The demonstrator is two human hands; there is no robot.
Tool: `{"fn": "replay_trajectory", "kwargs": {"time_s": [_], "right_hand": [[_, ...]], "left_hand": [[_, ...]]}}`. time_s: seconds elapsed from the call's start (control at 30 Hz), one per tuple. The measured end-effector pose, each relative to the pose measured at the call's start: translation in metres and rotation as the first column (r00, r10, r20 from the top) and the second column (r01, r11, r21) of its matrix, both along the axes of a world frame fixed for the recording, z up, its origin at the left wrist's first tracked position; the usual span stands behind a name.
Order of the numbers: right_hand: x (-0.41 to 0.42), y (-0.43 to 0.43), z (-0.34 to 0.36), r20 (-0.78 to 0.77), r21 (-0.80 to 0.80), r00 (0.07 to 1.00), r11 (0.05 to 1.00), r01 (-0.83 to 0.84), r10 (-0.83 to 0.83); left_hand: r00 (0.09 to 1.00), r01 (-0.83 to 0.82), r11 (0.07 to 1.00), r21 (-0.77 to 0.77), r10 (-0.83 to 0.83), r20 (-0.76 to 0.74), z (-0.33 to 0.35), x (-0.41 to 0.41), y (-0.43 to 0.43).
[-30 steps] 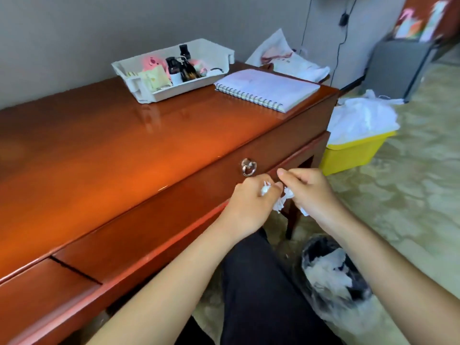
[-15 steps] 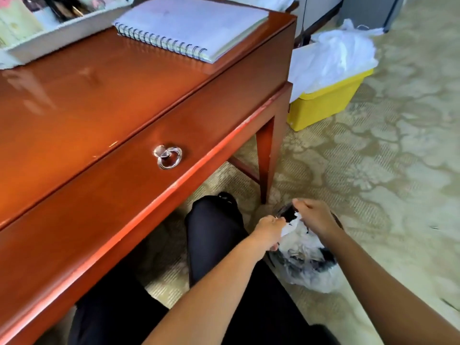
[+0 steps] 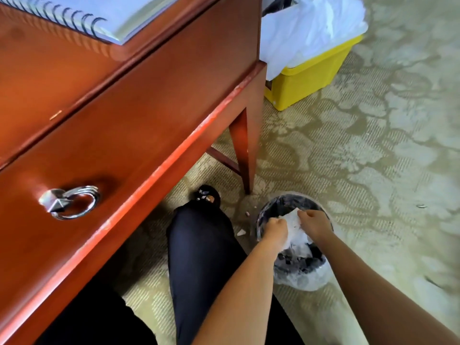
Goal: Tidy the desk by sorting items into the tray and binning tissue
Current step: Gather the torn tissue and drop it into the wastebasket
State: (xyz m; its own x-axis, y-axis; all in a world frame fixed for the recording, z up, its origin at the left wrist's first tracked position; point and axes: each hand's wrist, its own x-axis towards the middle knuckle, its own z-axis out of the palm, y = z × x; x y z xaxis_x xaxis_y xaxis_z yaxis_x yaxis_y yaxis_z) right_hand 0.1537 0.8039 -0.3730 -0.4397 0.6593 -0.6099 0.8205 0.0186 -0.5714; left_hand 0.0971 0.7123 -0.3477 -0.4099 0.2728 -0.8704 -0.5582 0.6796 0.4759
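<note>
**White tissue pinched over the bin mouth**

Crumpled white tissue (image 3: 293,219) is held between both hands at lower centre-right of the frame. The left hand (image 3: 275,229) is curled round one edge, and the other edge is pinched by the right hand (image 3: 315,224). The wad hangs directly above the open bin (image 3: 282,203), whose dark liner is already partly filled with pale waste.

The tissue is judged to be almost weightless, soft and easily torn. A loose pinch anywhere on the bunched part should be enough, and shreds are likely to be shed if it is pulled apart. It may drift rather than drop, so a low release inside the rim is advised.

Small scraps (image 3: 241,232) are seen on the carpet (image 3: 373,145) just left of the bin. A dark-trousered knee (image 3: 199,245) lies beside the left forearm, with a desk leg (image 3: 245,150) beyond the bin; neither blocks the drop. At upper left a spiral notebook (image 3: 99,16) rests on the red-brown surface (image 3: 49,70), above a ring drawer pull (image 3: 72,201). A yellow box (image 3: 306,80) with a white bag sits at upper right, well apart.
</note>
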Motion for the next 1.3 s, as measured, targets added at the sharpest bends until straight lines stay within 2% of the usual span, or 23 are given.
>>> {"fn": "replay_trajectory", "kwargs": {"time_s": [0.17, 0.27, 0.33, 0.43, 0.53, 0.73, 0.83, 1.0, 1.1, 1.3], "right_hand": [[0.005, 0.005, -0.001, -0.001, -0.063, 1.0, 0.998, 0.008, -0.009], [0.007, 0.005, 0.003, 0.006, -0.096, 1.0, 0.995, 0.001, -0.001], [0.007, 0.005, 0.009, 0.015, -0.099, 0.999, 0.995, -0.031, 0.033], [0.001, 0.004, 0.027, -0.008, -0.083, 0.993, 0.989, -0.122, 0.122], [-0.007, 0.003, 0.056, -0.035, 0.018, 0.96, 0.961, -0.277, 0.277], [-0.025, -0.005, 0.133, 0.02, 0.184, 0.838, 0.821, -0.54, 0.546], [-0.037, -0.019, 0.179, 0.007, 0.259, 0.754, 0.727, -0.636, 0.657], [-0.053, -0.068, 0.266, -0.037, 0.414, 0.59, 0.55, -0.726, 0.807], [-0.058, -0.103, 0.314, -0.021, 0.485, 0.488, 0.436, -0.758, 0.873], [-0.062, -0.188, 0.392, -0.037, 0.655, 0.29, 0.243, -0.716, 0.956]], "left_hand": [[0.998, 0.038, 0.999, 0.036, -0.039, 0.04, 0.008, -0.004, 0.001], [0.995, 0.095, 0.994, 0.049, -0.095, 0.003, 0.018, -0.005, -0.003], [0.976, 0.209, 0.977, 0.046, -0.206, -0.07, 0.023, -0.005, -0.009], [0.889, 0.424, 0.906, 0.011, -0.414, -0.195, 0.037, -0.007, -0.015], [0.768, 0.58, 0.814, -0.036, -0.561, -0.311, 0.061, -0.017, -0.027], [0.501, 0.775, 0.605, -0.182, -0.765, -0.405, 0.137, -0.031, -0.069], [0.409, 0.795, 0.55, -0.254, -0.797, -0.445, 0.175, -0.036, -0.097], [0.265, 0.743, 0.535, -0.402, -0.787, -0.557, 0.257, -0.039, -0.155], [0.224, 0.695, 0.564, -0.446, -0.759, -0.611, 0.304, -0.036, -0.193], [0.107, 0.568, 0.571, -0.593, -0.766, -0.634, 0.376, -0.015, -0.277]]}}
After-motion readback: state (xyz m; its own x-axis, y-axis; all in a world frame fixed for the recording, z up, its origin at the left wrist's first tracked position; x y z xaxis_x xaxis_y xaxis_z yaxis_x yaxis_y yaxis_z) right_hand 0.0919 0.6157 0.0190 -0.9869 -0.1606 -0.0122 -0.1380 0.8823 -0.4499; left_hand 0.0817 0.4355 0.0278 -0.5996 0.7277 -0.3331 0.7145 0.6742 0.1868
